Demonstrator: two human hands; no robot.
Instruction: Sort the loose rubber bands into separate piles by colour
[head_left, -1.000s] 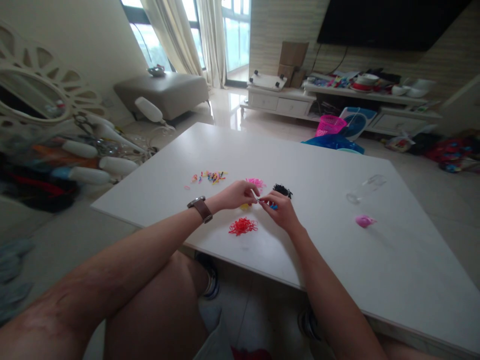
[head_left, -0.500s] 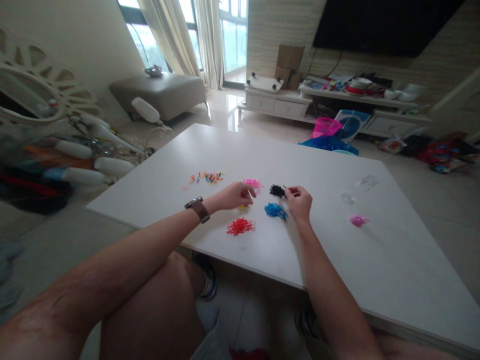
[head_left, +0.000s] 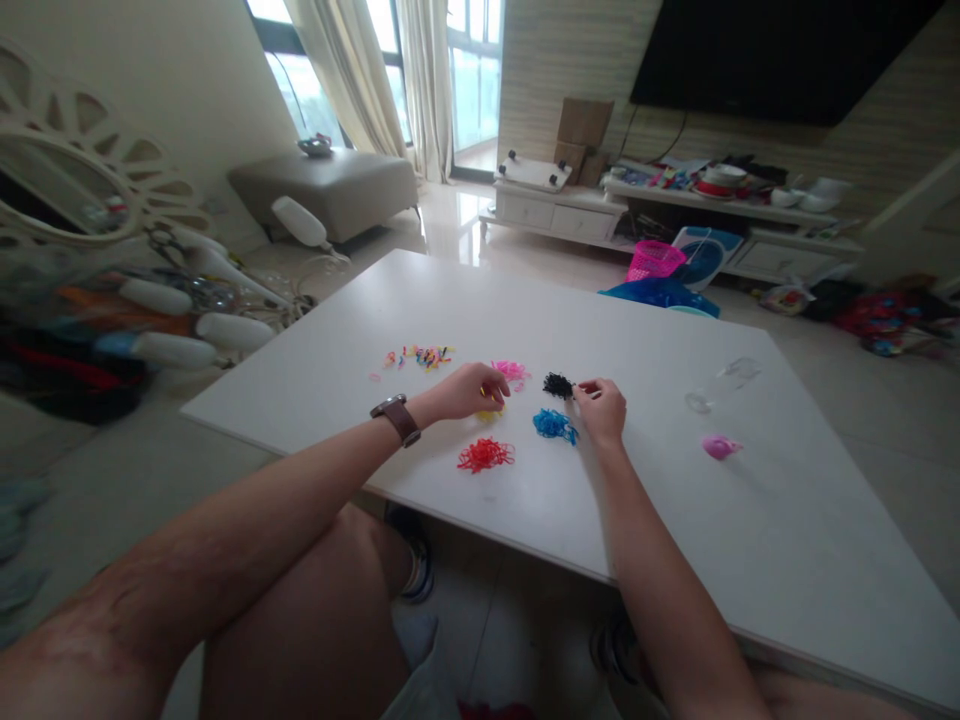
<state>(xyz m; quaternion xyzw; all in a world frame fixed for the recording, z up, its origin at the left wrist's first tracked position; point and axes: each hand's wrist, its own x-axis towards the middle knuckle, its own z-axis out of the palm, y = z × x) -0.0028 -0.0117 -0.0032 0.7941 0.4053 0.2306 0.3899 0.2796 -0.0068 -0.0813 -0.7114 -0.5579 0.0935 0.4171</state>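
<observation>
My left hand [head_left: 480,390], with a watch [head_left: 396,418] on its wrist, hovers over a pile of yellow rubber bands [head_left: 491,413] that it partly covers. Its fingers are loosely bent, thumb and forefinger apart. Just behind it is a pink band pile [head_left: 511,372]. My right hand [head_left: 603,408] has its fingertips pinched at the right edge of a black band pile [head_left: 557,385]; anything between them is too small to make out. Blue bands [head_left: 555,425] lie nearer me, and red bands [head_left: 486,455] are heaped towards the table's front edge.
Mixed coloured bands [head_left: 427,357] are scattered to the left on the white table [head_left: 765,540]. To the right are a clear, bottle-like container [head_left: 724,385] lying down and a small pink object [head_left: 720,446]. A lamp with white shades [head_left: 236,332] stands by the left edge.
The view has tilted slightly, shifting everything a little right and down. My right fingertips have lowered at the black pile; a dark bit that stuck up by them is gone. The left hand hardly moves.
</observation>
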